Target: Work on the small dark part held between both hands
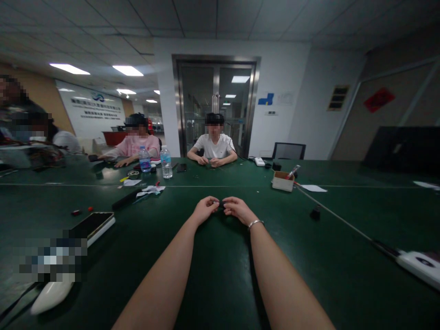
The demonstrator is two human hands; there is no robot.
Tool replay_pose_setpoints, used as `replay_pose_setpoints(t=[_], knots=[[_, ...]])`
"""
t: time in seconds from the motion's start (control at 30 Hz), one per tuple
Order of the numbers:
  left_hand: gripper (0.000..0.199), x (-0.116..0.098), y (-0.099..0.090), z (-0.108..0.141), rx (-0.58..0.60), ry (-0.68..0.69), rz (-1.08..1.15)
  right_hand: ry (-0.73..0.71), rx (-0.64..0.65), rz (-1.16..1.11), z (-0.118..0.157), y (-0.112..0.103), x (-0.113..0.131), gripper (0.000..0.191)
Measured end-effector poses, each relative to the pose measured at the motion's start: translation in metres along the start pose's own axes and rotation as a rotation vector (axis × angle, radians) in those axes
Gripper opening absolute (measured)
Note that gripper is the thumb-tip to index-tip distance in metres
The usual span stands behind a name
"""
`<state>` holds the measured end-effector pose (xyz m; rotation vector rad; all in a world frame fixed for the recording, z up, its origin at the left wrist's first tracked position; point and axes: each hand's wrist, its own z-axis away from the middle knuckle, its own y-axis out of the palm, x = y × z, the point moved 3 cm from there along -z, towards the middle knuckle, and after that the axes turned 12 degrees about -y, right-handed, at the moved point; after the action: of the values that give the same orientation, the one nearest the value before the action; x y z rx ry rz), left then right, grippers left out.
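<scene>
Head view: steady left hand (204, 211) and right hand (241, 211) close together over the counter (220, 270), using small fingertip movements. Curled nearly together in each grip; cannot tell around what.

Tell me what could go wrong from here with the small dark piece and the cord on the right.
The dark piece is tiny and sits at the fingertips of the left hand and right hand, so it might slip and be hard to spot on the dark green table. The cord runs across the table to the right; a wide swing of the right arm could snag it.
</scene>
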<state>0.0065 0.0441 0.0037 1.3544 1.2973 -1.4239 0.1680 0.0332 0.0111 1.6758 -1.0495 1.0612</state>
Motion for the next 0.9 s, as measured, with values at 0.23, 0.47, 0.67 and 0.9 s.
replay_pose_setpoints(t=[0.23, 0.47, 0.67, 0.9], knots=[[0.025, -0.0007, -0.0008, -0.0009, 0.008, -0.028, 0.023, 0.006, -0.019, -0.013, -0.0018, -0.0017, -0.0022, 0.02], [0.021, -0.004, 0.0006, 0.0013, -0.018, -0.074, -0.003, 0.014, -0.009, -0.014, -0.0015, -0.0012, -0.002, 0.021], [0.024, -0.0009, -0.0004, -0.0011, -0.043, -0.09, -0.062, 0.005, -0.013, 0.005, -0.0005, -0.0011, -0.0001, 0.021], [0.032, 0.0037, -0.0012, -0.0053, -0.075, -0.056, -0.163, 0.008, -0.023, 0.017, 0.0004, 0.0004, 0.0014, 0.023]])
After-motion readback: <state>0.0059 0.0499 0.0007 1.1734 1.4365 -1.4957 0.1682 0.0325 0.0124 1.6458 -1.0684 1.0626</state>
